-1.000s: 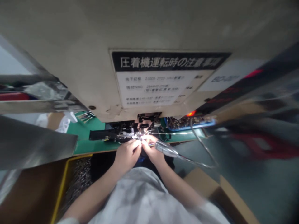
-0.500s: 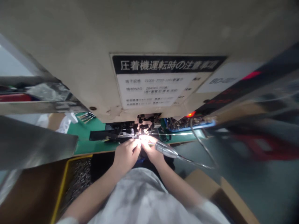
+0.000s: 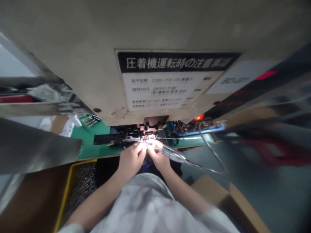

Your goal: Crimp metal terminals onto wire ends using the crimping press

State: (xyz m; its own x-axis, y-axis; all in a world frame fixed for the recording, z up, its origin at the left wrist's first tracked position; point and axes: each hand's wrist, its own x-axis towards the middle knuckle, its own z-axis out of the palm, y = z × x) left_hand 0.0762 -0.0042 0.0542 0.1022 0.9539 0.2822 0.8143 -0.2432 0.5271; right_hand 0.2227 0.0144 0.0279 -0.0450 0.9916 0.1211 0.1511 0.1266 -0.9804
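Fingers (image 3: 140, 149) of the left hand (image 3: 131, 160) and right hand (image 3: 159, 158) look pinched together, glare hiding any grip; thin wire (image 3: 179, 138) just ahead, under the crimping machine (image 3: 73, 64); a slip could put fingertips into its press.

Left hand (image 3: 131, 159) and right hand (image 3: 157, 155) close together below the crimping machine (image 3: 85, 64), beside a gooseneck lamp (image 3: 173, 154).
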